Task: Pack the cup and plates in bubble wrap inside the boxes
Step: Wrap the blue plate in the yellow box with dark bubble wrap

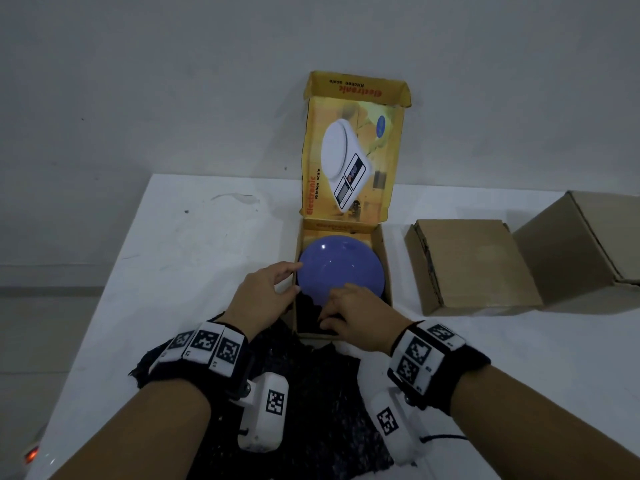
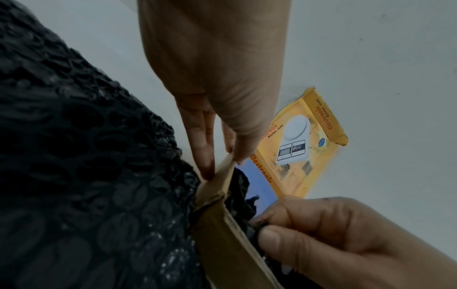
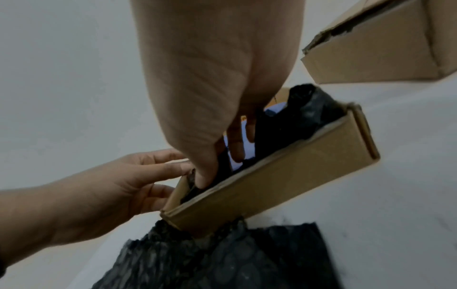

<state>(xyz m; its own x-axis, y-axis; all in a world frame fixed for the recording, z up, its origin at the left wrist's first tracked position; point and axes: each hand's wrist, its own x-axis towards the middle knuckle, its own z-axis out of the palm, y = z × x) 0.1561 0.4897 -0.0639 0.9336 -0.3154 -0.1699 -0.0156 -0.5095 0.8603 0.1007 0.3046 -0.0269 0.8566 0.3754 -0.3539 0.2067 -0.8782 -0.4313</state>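
A blue plate (image 1: 341,268) lies in the open yellow kitchen-scale box (image 1: 385,271), whose lid (image 1: 353,150) stands upright. Black bubble wrap (image 1: 308,315) fills the box's near end under the plate's edge. My left hand (image 1: 294,277) pinches the box's left wall (image 2: 222,224) between thumb and straight fingers (image 2: 206,156). My right hand (image 1: 327,315) reaches into the box's near end and pinches the black wrap (image 3: 304,109) with curled fingers (image 2: 284,234). A second sheet of black bubble wrap (image 1: 311,393) lies on the table, partly under the box.
Two plain brown cardboard boxes stand to the right, one flat (image 1: 474,265) and one larger (image 1: 581,244). The white table (image 1: 190,254) ends at a left edge near my left arm, and a grey wall rises behind it.
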